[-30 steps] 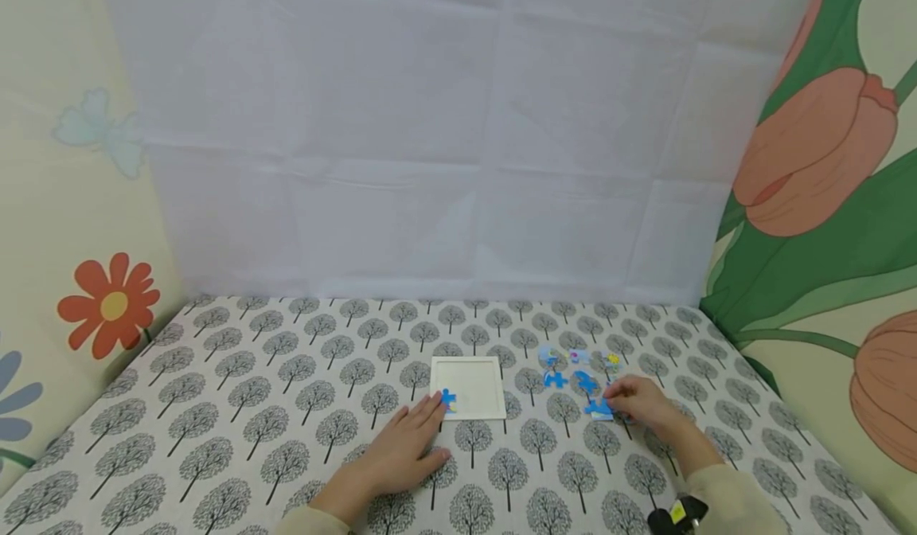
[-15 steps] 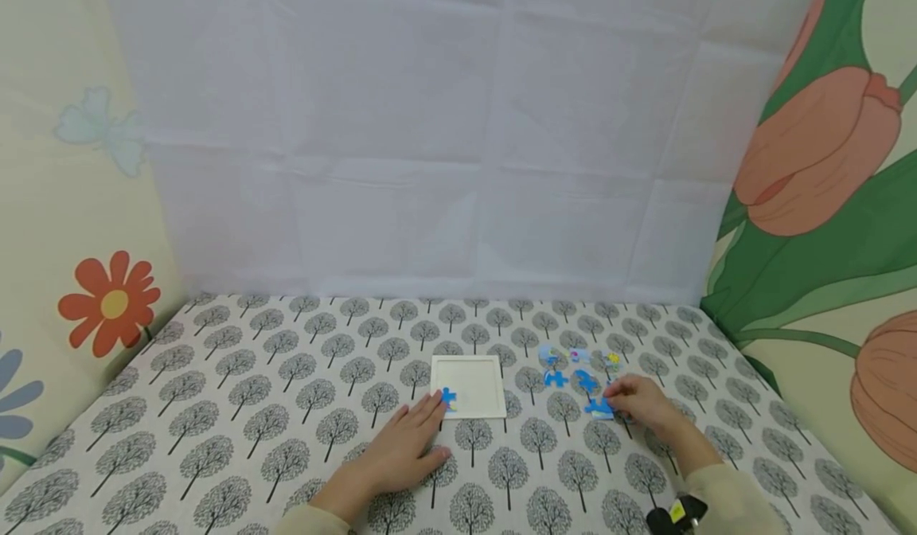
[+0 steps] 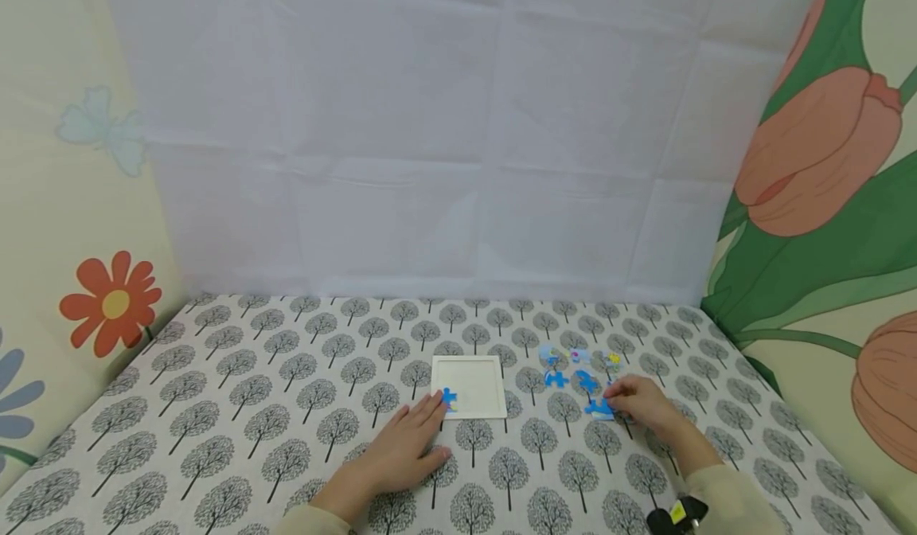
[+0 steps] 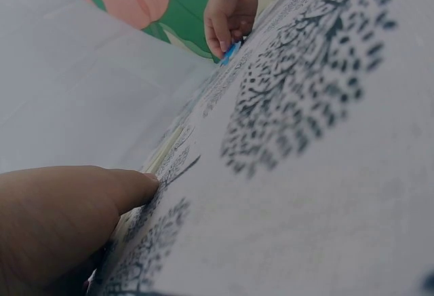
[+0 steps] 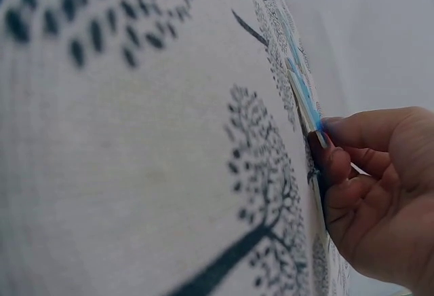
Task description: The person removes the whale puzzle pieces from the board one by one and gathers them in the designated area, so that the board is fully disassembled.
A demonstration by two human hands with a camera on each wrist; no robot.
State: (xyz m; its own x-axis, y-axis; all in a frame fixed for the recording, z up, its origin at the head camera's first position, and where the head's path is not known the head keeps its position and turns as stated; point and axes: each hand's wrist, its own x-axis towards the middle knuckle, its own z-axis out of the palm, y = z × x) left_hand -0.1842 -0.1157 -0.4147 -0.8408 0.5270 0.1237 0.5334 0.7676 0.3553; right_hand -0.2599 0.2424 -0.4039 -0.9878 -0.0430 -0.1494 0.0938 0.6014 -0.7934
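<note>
A square white puzzle tray (image 3: pixel 478 388) lies flat on the table, with one blue jigsaw piece (image 3: pixel 449 396) in its near left corner. My left hand (image 3: pixel 403 447) rests palm down, its straight fingers reaching onto that corner beside the piece. To the right, my right hand (image 3: pixel 645 404) pinches the edge of a blue jigsaw piece (image 3: pixel 599 410) between thumb and forefinger. Seen from the right wrist, this blue piece (image 5: pixel 305 96) lies low over the cloth, slightly tilted; whether its far edge touches the cloth I cannot tell.
Several loose pieces lie beyond the right hand: blue ones (image 3: pixel 556 379) in one row, and pale ones plus a yellow-marked piece (image 3: pixel 613 358) farther back. A tree-print cloth (image 3: pixel 286 408) covers the table. A white sheet (image 3: pixel 401 137) hangs behind. A black device (image 3: pixel 677 515) sits at the right wrist.
</note>
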